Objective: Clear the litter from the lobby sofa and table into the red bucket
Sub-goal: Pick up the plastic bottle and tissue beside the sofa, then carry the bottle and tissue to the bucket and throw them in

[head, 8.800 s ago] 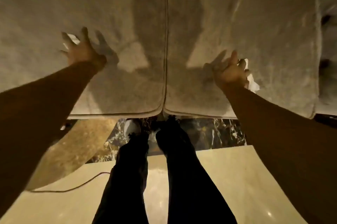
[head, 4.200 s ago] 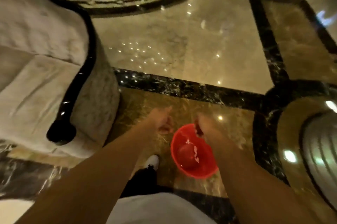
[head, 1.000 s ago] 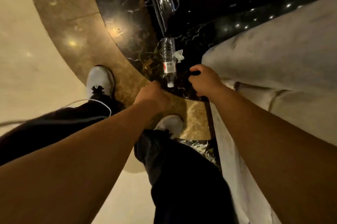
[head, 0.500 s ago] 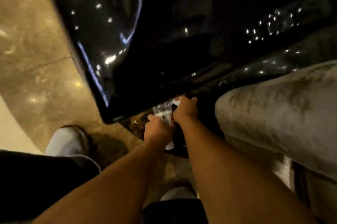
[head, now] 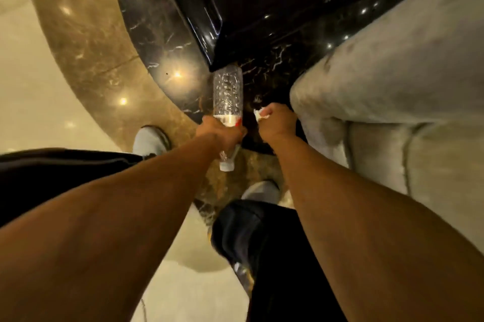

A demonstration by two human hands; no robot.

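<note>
Bottle (head: 227,94), clear and seemingly empty, in left hand (head: 220,133); tissue (head: 259,114) in right hand (head: 277,122).

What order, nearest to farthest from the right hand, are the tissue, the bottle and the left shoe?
1. Tissue: crumpled inside the right hand.
2. Bottle: just leftward, held by the left hand.
3. Left shoe: far left, on the floor.

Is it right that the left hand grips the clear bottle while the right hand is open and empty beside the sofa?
Not quite. In the head view the right hand is closed in a fist around a crumpled white tissue, not open and empty. The rest holds: the left hand grips the clear bottle, and the right hand is beside the sofa.
</note>
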